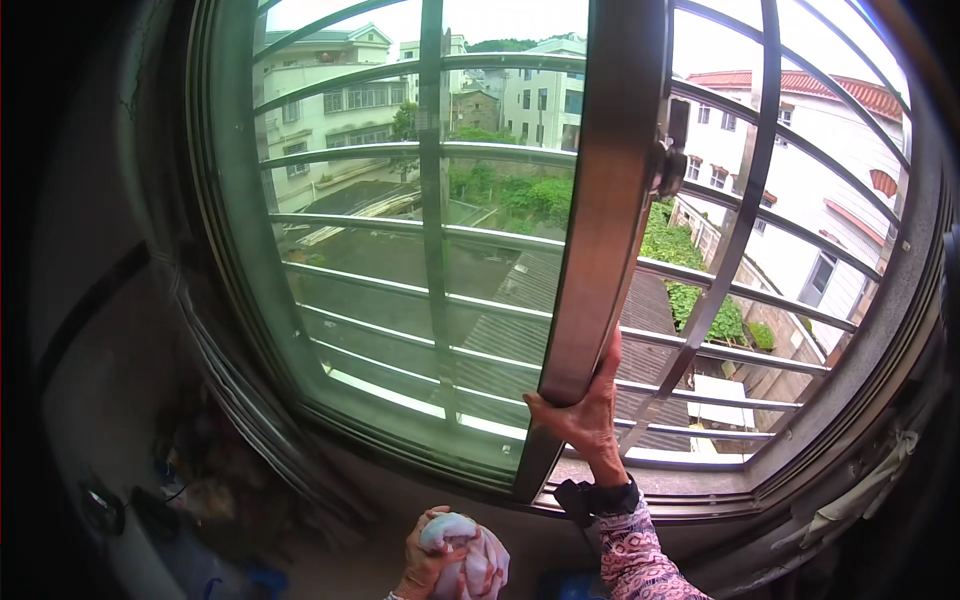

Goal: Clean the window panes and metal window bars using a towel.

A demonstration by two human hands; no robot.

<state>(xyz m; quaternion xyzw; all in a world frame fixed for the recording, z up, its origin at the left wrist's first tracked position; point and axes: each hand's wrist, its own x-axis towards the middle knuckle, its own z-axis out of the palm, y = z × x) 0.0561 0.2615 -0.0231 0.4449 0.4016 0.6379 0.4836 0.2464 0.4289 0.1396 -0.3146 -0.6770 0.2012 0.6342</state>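
Note:
My right hand grips the metal upright frame of a sliding window sash, low down, with the thumb on its indoor face. The fingers wrap around the edge on the open side and are partly hidden. A bunched white cloth is held in my left hand, below the window sill. The green-tinted glass pane fills the left part of the window. A window latch sits on the upright's right edge, well above my right hand.
Outside the window run metal security bars. The window track lies along the bottom. A curtain hangs at the left, and another fabric piece at the lower right. Blurred items stand in the dark lower left.

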